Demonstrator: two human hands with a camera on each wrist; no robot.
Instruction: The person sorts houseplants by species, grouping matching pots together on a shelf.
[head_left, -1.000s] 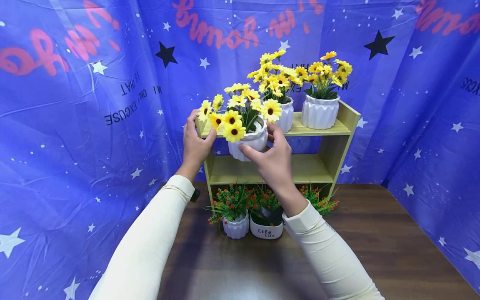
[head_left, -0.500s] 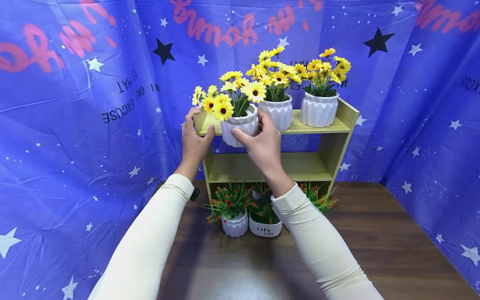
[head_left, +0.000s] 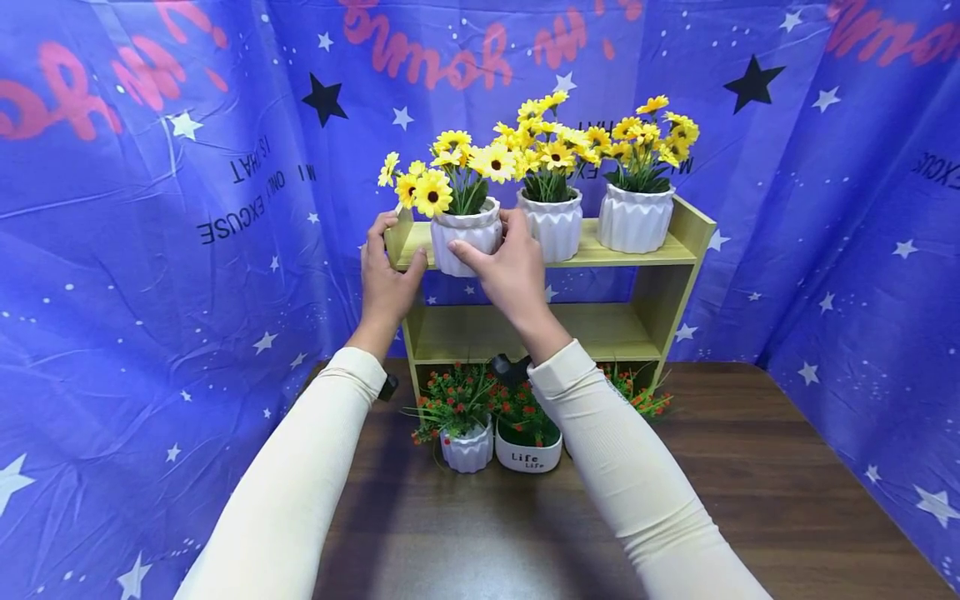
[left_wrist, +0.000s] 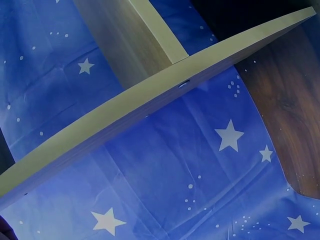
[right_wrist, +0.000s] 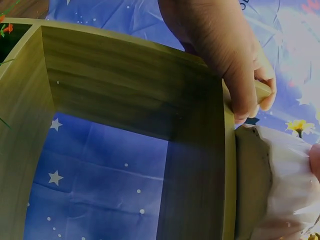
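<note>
My right hand [head_left: 513, 271] grips a white fluted flowerpot [head_left: 467, 229] of yellow daisies at the left end of the wooden shelf's [head_left: 457, 337] top board. Its thumb lies across the pot's front. In the right wrist view the pot [right_wrist: 285, 175] sits right at the board, its underside partly showing. My left hand [head_left: 386, 279] holds the top of the shelf's left side panel, thumb in front and fingers over the edge. That panel [left_wrist: 125, 107] crosses the left wrist view, where the hand is nearly out of sight.
Two more white pots of yellow daisies, a middle one [head_left: 558, 229] and a right one [head_left: 636, 221], stand on the top board. Below are a fluted pot [head_left: 467, 450] and an oval "Life" planter [head_left: 528, 457] with red-flowered greenery on the dark wooden table [head_left: 750, 467]. A starry blue curtain surrounds everything.
My right hand has carried the daisy pot leftward and away from me, from in front of the shelf to its top board. The left hand keeps its place on the side panel.
</note>
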